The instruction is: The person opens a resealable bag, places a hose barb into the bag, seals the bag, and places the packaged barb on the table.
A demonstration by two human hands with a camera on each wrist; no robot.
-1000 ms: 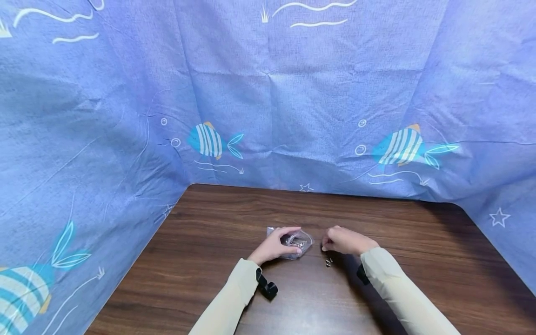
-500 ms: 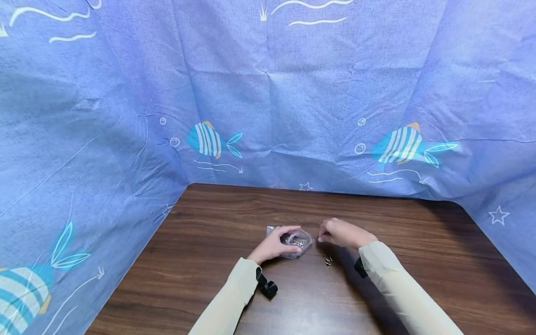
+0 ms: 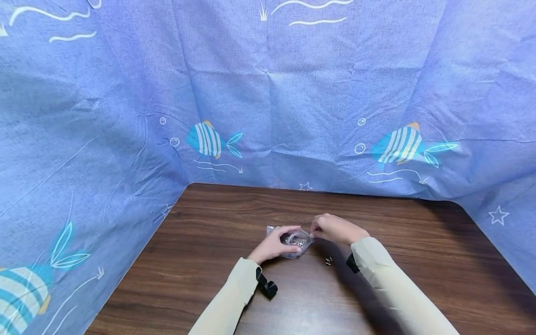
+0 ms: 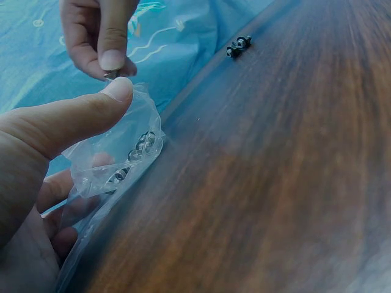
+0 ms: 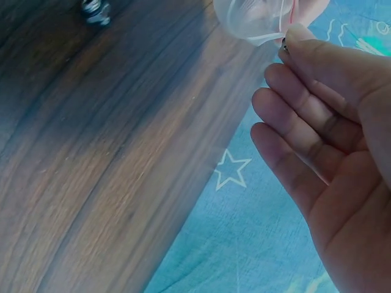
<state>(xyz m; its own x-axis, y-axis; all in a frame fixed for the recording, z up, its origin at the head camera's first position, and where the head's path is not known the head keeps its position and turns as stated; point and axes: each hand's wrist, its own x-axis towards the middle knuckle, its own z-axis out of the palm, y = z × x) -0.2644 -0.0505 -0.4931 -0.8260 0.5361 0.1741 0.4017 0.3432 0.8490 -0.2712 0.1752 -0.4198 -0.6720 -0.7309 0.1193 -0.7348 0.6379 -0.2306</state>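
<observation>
My left hand [image 3: 271, 245] holds a clear plastic bag [image 4: 142, 104] on the table, thumb on one side and fingers on the other, with the bag's mouth spread toward the right. Several small shiny metal pieces [image 4: 145, 141], screw-like in look, lie inside the bag. At the bag's mouth, my right hand [image 3: 338, 229] pinches a small metal piece [image 4: 112, 74] between thumb and index finger; most of it is hidden by the fingertips. In the right wrist view the other fingers are loosely bent. A few similar loose metal pieces [image 3: 328, 261] lie on the table below my right hand.
The brown wood-grain table [image 3: 217, 209] is bordered at the back and left by a blue curtain [image 3: 310, 107] printed with fish. Black wrist straps with camera mounts [image 3: 268, 288] sit below each hand, close to the tabletop.
My right hand has moved left and away from me, from near the loose metal pieces to the bag's mouth, pinching the small metal piece. The left hand and bag stay in place.
</observation>
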